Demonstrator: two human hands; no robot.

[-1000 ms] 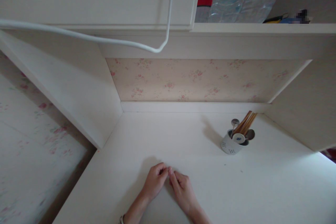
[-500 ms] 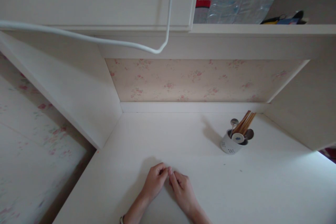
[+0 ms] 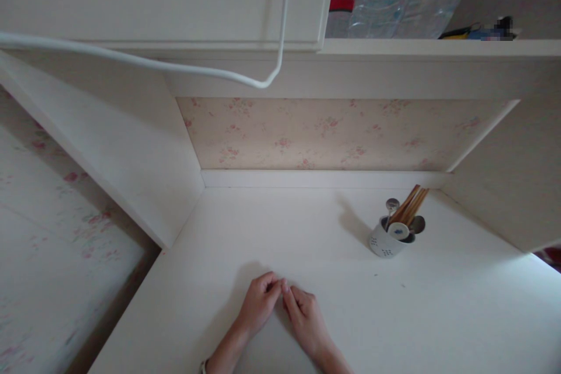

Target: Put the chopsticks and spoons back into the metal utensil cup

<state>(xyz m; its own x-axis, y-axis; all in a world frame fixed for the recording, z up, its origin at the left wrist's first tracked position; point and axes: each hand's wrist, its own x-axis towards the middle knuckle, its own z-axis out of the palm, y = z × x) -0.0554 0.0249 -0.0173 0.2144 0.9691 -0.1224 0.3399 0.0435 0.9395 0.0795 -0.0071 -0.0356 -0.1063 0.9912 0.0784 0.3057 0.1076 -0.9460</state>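
Observation:
My left hand [image 3: 259,302] rests near the front of the white desk [image 3: 193,304], its fingers curled closed. My right hand [image 3: 304,317] lies beside it, curled in the same way, and the tips of both thumbs meet between them. Nothing shows in either hand. Ahead and to the right of my hands stands a white utensil holder [image 3: 384,245] with small holes in its side. Upright in it are wooden chopsticks [image 3: 412,205], metal spoons [image 3: 418,224] and a white ceramic spoon [image 3: 398,231].
Overhead, a white cable [image 3: 210,71] hangs across a cabinet door [image 3: 175,6]. Plastic water bottles [image 3: 381,0] stand on the shelf [image 3: 421,47] at the upper right. White side panels [image 3: 131,146] flank the desk, with floral wallpaper [image 3: 307,134] at the back.

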